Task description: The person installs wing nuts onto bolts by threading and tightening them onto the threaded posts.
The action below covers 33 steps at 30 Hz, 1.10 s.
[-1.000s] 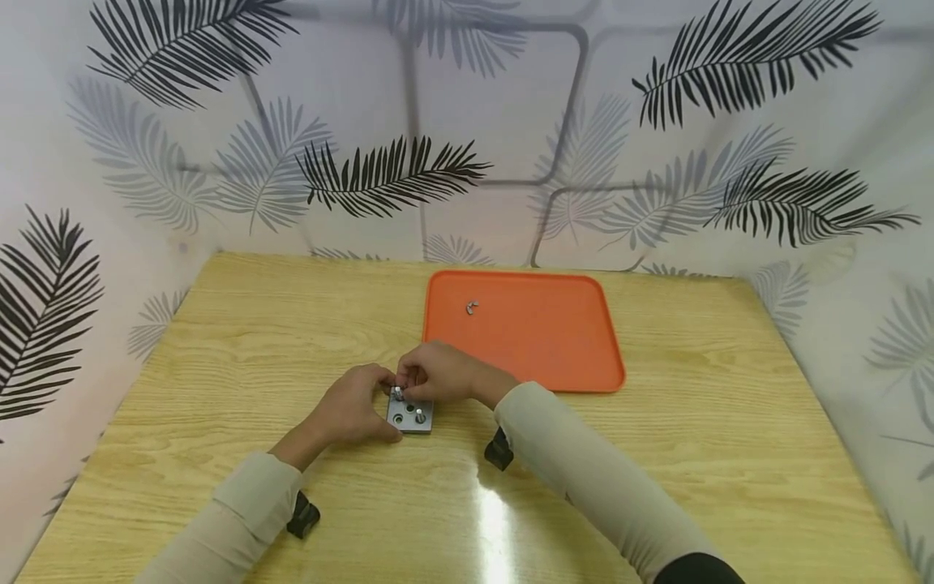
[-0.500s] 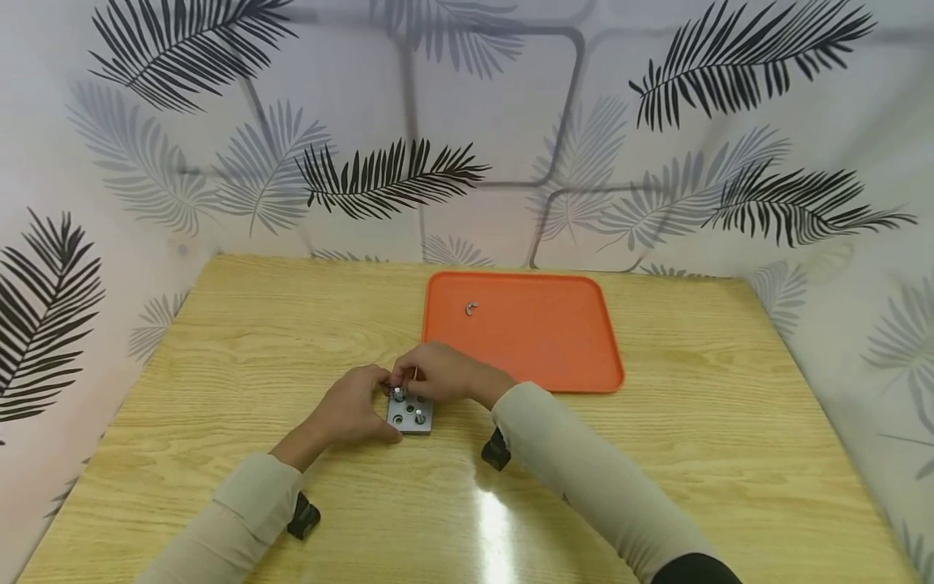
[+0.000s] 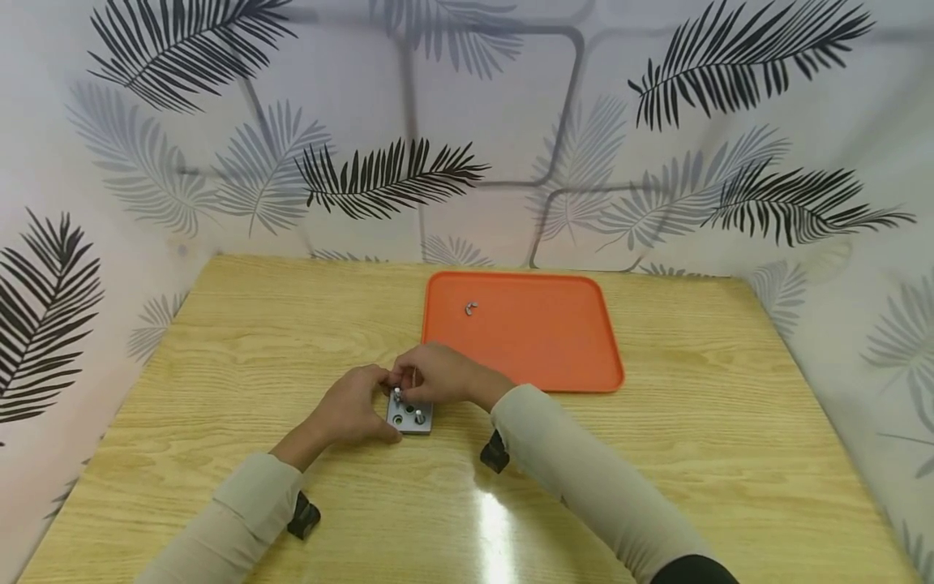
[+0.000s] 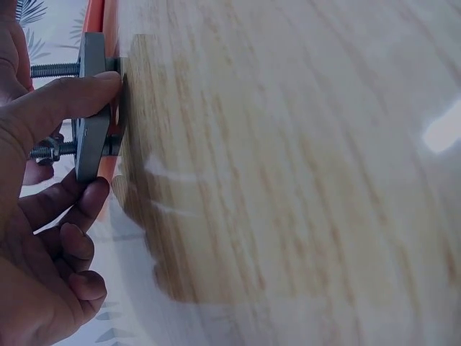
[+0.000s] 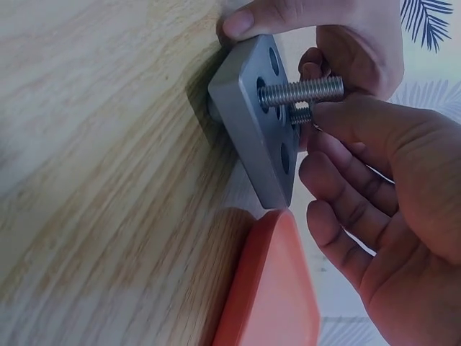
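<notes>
A small grey metal plate with several holes sits just in front of the tray. Two threaded bolts stick up through it: a near bolt and a far-left bolt. In the left wrist view a nut sits partway along one bolt's thread. My left hand grips the plate by its edges, thumb on the near side. My right hand pinches at the far-left bolt, where the right wrist view shows its thumb by the short thread; the fingers partly hide the nut.
An orange tray lies behind the right hand, with small grey metal pieces at its left. The wooden table runs to a leaf-patterned cloth at the back. A black device is under the left wrist.
The right hand's fingers shift slightly around the far-left bolt, covering and uncovering its top. The left hand and the plate stay where they are.
</notes>
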Tool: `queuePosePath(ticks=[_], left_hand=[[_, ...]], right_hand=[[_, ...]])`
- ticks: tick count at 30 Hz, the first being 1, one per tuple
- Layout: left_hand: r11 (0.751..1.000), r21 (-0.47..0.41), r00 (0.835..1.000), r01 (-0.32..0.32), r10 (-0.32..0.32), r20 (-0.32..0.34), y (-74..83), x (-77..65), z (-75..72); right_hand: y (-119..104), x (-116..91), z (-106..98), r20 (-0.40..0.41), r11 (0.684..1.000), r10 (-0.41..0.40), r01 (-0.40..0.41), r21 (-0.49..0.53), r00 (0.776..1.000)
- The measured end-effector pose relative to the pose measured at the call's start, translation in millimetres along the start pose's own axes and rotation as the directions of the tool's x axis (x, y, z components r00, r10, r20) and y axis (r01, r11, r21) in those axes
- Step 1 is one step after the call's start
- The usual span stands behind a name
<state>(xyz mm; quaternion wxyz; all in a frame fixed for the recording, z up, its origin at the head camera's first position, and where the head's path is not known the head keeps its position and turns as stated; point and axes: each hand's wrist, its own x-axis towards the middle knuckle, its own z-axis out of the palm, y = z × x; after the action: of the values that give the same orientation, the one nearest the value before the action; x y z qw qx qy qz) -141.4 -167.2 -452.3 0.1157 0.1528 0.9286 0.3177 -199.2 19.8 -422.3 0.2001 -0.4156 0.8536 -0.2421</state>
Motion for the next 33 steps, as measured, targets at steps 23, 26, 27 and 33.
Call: queuePosePath(ticks=[23,26,27,33], left_hand=[[1.000,0.003,1.000,0.008,-0.008,0.003,-2.3,1.4,2.7],[1.000,0.004,1.000,0.003,-0.003,-0.001,-2.3,1.4,2.5],[1.000,0.005,1.000,0.002,-0.002,-0.002,-2.3,1.3,2.3],[1.000,0.004,1.000,0.007,-0.007,-0.002,-1.2,1.8,2.7]], right_hand=[[7.7,-5.9,3.5,-0.036,0.998,-0.021,0.024,0.066,0.999],[8.4,-5.2,3.7,-0.046,1.000,-0.015,0.016,0.020,0.999],[8.4,-5.2,3.5,-0.049,1.000,-0.017,0.018,0.007,0.999],[8.3,-8.4,0.5,-0.035,0.999,-0.034,0.035,0.037,0.999]])
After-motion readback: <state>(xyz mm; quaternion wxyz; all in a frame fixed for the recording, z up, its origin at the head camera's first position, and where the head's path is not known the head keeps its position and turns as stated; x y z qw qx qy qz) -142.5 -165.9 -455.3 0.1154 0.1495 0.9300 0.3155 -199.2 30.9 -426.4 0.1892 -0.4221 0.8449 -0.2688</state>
